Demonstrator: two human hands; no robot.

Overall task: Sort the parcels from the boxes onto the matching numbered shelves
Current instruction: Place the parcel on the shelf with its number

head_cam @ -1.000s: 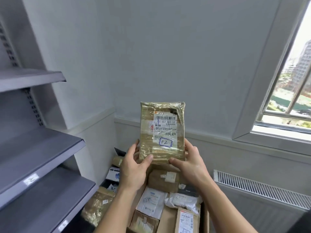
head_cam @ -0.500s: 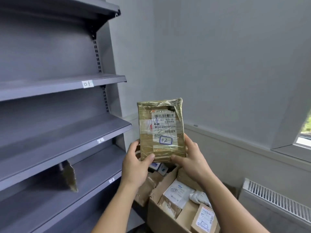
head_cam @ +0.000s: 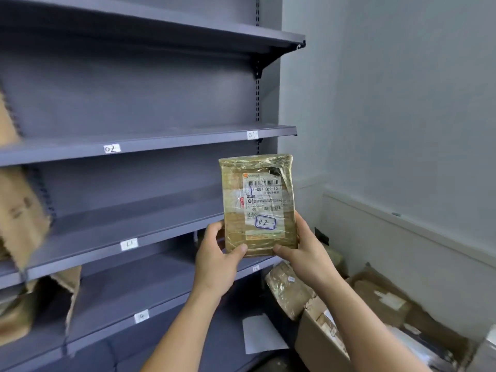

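View swung left; taped parcel (head_cam: 258, 204) marked 02.

We have 1 view, worn on the head, looking forward and slightly down, close on the left hand (head_cam: 214, 261) and right hand (head_cam: 306, 253). It faces the grey shelving (head_cam: 150, 140) at the left.

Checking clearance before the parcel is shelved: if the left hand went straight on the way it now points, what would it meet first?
Likely the front lip of the shelf labelled 11; the left hand, holding the parcel with the right hand, points up and forward toward it. Depth is unclear.
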